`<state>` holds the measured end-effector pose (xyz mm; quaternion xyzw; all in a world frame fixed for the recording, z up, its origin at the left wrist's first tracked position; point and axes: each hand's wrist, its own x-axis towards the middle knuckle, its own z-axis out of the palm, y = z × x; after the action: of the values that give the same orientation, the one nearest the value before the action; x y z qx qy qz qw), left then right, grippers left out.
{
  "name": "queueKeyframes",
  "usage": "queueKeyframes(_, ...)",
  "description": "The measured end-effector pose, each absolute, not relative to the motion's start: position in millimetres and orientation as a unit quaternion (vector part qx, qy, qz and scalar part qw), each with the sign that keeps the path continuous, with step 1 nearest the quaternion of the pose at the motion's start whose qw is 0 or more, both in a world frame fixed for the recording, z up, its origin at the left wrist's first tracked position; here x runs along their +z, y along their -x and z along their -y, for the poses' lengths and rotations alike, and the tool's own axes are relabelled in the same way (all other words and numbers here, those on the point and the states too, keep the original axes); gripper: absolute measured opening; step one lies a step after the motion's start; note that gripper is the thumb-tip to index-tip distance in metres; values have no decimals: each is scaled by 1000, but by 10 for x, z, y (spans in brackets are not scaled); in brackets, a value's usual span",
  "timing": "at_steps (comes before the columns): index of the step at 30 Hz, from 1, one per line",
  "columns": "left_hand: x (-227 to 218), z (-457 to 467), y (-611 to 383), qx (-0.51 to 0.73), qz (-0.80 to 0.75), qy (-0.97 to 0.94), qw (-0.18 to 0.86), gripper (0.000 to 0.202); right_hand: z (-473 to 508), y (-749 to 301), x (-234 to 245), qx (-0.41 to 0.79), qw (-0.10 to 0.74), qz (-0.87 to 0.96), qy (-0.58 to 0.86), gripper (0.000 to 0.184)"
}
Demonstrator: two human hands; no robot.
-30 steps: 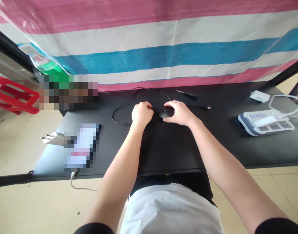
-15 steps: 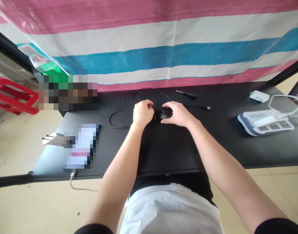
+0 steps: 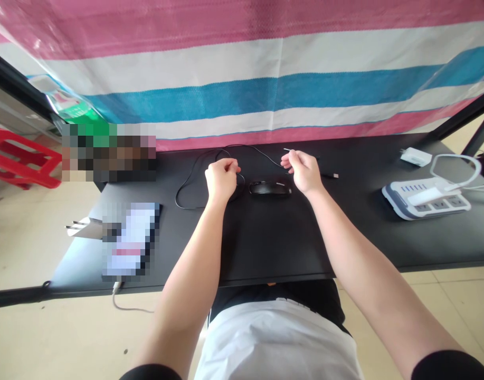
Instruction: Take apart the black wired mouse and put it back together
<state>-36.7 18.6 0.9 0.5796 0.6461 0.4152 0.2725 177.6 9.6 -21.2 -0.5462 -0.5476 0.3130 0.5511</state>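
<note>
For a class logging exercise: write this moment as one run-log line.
left hand: curled near cable | right hand: beside mouse | mouse: on black table | screwdriver: partly behind right hand

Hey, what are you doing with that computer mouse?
A person has both bare hands over a black table. The black mouse lies on it between the left hand and the right hand, and neither hand is on it. The left hand is by the thin black cable, but I can't tell whether it pinches it. The right hand's fingers are curled. A USB plug lies to the right.
</note>
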Motion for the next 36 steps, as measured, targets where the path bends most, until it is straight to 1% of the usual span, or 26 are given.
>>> queueKeyframes(3,49,-163,348,375,-667,-592,255,24,-92,-1775,-211,299,540,560,553,59)
queueKeyframes(5,80,-145,328,355,-675,-597,247,23,-56,-1757,-184,282,516,587,557,55)
queueKeyframes(8,111,-132,310,340,-684,-598,243,20,15,-1722,-120,283,464,635,549,40)
queueKeyframes(11,122,-124,312,329,-685,-601,249,16,62,-1699,-64,270,393,698,534,38)
queueKeyframes(13,123,-112,317,321,-662,-622,267,17,73,-1692,-39,269,357,719,532,39)
queueKeyframes(16,113,-91,313,277,-599,-678,324,18,77,-1685,-14,291,331,719,538,37)
queueKeyframes(19,93,-79,291,233,-578,-691,366,25,79,-1681,-1,319,308,711,546,35)
queueKeyframes(22,80,-81,266,229,-593,-681,364,30,76,-1687,-7,333,301,707,546,34)
queueKeyframes(29,95,-75,263,219,-590,-680,375,33,71,-1714,-42,342,294,709,542,34)
queueKeyframes(36,50,-93,257,238,-584,-676,382,23,75,-1710,-46,356,296,705,537,33)
